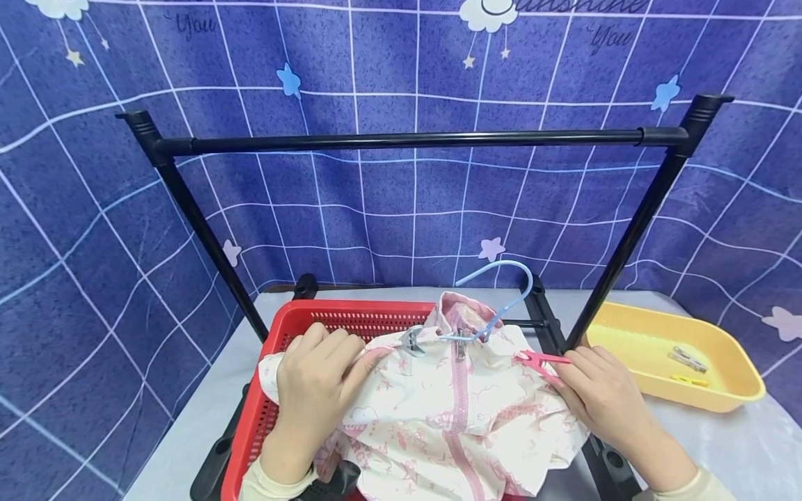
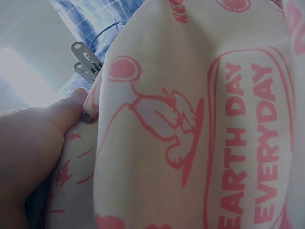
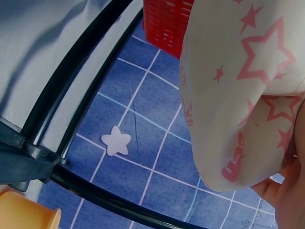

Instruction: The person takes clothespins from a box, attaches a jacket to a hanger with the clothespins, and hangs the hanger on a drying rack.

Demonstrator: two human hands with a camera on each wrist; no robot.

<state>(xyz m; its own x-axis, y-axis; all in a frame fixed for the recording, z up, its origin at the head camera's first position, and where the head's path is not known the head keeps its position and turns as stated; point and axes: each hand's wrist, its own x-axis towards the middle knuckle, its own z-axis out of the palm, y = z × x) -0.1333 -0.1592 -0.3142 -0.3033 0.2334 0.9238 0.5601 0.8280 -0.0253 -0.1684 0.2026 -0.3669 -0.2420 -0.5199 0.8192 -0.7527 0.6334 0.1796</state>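
Item location: the white-and-pink jacket (image 1: 407, 403) lies over the red basket (image 1: 357, 305), below the black rail (image 1: 401, 140). Left hand (image 1: 319, 379): fingers curled and clamped on the jacket at its left shoulder, thumb laid along the cloth. Right hand (image 1: 601, 393): fingers appear to pinch the handle ends of the pink clip (image 1: 535, 360) at the right shoulder; whether cloth is also gripped cannot be told.

Progress, done: the hook of the blue hanger (image 1: 501, 263) stands up at the collar; its arms are hidden, presumably inside the jacket. A grey clip (image 1: 411, 342) sits on the left shoulder.

Progress, left: securing the right shoulder seems under way. The hook is not yet on the rail. A silver clip (image 1: 688, 359) and a yellow clip (image 1: 689, 380) lie unused in the yellow tray (image 1: 683, 398)
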